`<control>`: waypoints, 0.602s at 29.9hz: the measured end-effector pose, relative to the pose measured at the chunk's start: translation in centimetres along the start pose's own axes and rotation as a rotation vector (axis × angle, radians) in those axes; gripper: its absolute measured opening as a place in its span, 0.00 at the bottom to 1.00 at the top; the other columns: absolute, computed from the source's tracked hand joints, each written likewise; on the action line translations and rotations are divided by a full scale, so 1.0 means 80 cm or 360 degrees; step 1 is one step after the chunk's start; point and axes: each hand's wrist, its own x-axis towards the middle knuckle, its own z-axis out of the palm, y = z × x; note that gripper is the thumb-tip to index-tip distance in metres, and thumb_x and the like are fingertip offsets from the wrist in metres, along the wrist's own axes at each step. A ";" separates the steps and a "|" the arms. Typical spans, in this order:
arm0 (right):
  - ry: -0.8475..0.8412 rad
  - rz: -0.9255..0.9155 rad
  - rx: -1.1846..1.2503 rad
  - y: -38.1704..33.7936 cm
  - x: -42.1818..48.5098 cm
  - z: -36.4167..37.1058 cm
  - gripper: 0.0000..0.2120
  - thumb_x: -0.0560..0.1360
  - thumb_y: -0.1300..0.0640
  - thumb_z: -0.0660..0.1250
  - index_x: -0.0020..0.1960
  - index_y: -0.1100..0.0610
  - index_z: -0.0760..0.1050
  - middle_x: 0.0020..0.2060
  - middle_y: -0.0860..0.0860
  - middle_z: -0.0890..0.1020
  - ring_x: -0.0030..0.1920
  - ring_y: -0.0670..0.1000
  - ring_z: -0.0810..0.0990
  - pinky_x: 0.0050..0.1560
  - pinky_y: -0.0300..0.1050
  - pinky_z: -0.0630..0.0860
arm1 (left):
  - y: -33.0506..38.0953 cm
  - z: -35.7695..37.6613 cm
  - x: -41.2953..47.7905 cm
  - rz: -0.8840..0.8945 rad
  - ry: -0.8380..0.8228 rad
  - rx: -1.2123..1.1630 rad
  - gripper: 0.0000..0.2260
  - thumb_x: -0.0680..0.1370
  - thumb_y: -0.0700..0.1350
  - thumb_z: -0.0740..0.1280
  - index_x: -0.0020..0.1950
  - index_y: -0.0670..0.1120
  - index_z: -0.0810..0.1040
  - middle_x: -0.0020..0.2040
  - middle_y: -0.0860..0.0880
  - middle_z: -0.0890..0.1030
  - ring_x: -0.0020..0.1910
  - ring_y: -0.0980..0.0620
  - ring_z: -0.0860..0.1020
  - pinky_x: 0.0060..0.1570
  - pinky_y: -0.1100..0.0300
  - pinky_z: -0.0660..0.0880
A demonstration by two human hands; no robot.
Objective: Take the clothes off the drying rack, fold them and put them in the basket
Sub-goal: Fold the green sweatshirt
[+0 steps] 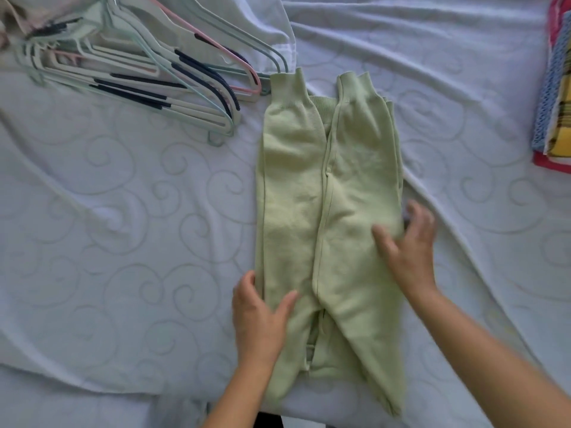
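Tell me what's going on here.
A person is folding a pale green garment on a white bedsheet. It lies lengthwise, both sides turned in. The left hand rests flat on its near left edge; the right hand, blurred, is at its right edge. Empty hangers lie piled far left. No basket shows.

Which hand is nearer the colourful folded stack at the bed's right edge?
Right. The right hand touches the right edge of the green garment, below and left of the stack. The left hand lies at the garment's left edge, farther away.
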 end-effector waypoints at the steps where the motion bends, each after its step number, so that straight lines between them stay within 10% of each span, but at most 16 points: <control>1: -0.0061 0.0268 0.0232 0.010 -0.034 -0.004 0.33 0.65 0.38 0.65 0.62 0.59 0.68 0.57 0.56 0.72 0.61 0.57 0.70 0.60 0.50 0.69 | -0.008 -0.006 -0.008 -0.0283 -0.0136 -0.0036 0.34 0.67 0.58 0.72 0.64 0.39 0.66 0.60 0.40 0.72 0.61 0.42 0.71 0.61 0.54 0.68; 5: -0.0550 0.0891 0.0520 0.035 -0.120 -0.008 0.20 0.66 0.50 0.75 0.52 0.57 0.73 0.49 0.53 0.81 0.50 0.54 0.80 0.53 0.53 0.77 | -0.024 -0.015 -0.025 -0.0673 -0.0474 -0.0212 0.19 0.68 0.50 0.75 0.49 0.44 0.70 0.52 0.44 0.79 0.53 0.44 0.78 0.50 0.54 0.74; 9: -0.0802 0.1023 0.0826 0.028 -0.120 -0.047 0.48 0.41 0.34 0.79 0.55 0.60 0.76 0.46 0.56 0.85 0.47 0.56 0.84 0.49 0.52 0.80 | -0.013 -0.056 -0.025 -0.0736 -0.0673 -0.0665 0.30 0.54 0.62 0.74 0.48 0.45 0.75 0.49 0.44 0.83 0.45 0.50 0.82 0.45 0.54 0.78; 14: -0.0924 0.0893 0.1101 -0.030 -0.066 -0.113 0.28 0.72 0.64 0.68 0.65 0.41 0.66 0.49 0.64 0.81 0.48 0.61 0.82 0.45 0.50 0.80 | 0.049 -0.107 0.019 -0.0756 -0.0743 -0.1221 0.19 0.73 0.40 0.69 0.61 0.47 0.67 0.41 0.44 0.84 0.35 0.52 0.82 0.32 0.60 0.78; 18: -0.0999 0.0902 0.1224 -0.058 0.041 -0.129 0.12 0.73 0.61 0.66 0.55 0.53 0.79 0.40 0.55 0.84 0.37 0.50 0.82 0.39 0.42 0.80 | 0.124 -0.135 0.099 -0.0687 -0.1083 -0.1723 0.15 0.66 0.44 0.72 0.50 0.40 0.81 0.39 0.43 0.84 0.36 0.51 0.83 0.32 0.60 0.79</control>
